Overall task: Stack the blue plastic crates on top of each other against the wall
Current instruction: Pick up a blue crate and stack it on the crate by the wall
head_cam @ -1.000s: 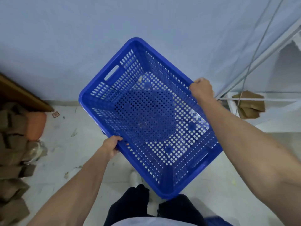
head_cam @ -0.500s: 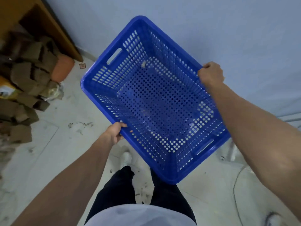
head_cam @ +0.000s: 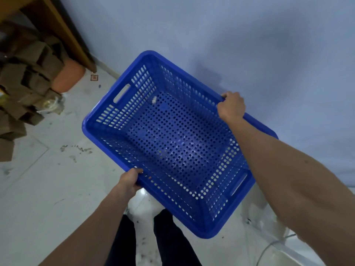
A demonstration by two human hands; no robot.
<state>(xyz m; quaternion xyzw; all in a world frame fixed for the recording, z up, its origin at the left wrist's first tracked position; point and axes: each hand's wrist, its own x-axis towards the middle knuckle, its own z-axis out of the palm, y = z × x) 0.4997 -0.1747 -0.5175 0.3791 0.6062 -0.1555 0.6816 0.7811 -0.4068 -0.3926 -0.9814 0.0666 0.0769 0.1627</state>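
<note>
I hold one blue perforated plastic crate (head_cam: 172,139) in the air in front of me, tilted and turned diagonally, its open top facing me. My left hand (head_cam: 129,180) grips the near long rim. On the far long rim, close to the pale blue wall (head_cam: 249,45), my right hand (head_cam: 231,106) is closed. The crate is empty apart from a small pale scrap near its far end. No other crate is in view.
A heap of brown cardboard pieces (head_cam: 25,83) and an orange bag (head_cam: 67,77) lie at the left by a wooden board (head_cam: 63,25) leaning on the wall. The floor (head_cam: 48,189) is pale and stained. White frame parts and a cable (head_cam: 269,248) sit at the lower right. My dark-trousered legs are below the crate.
The crate has dropped lower in view and sits more central, still in both hands. The view has swung left, so the cardboard heap now fills more of the left side.
</note>
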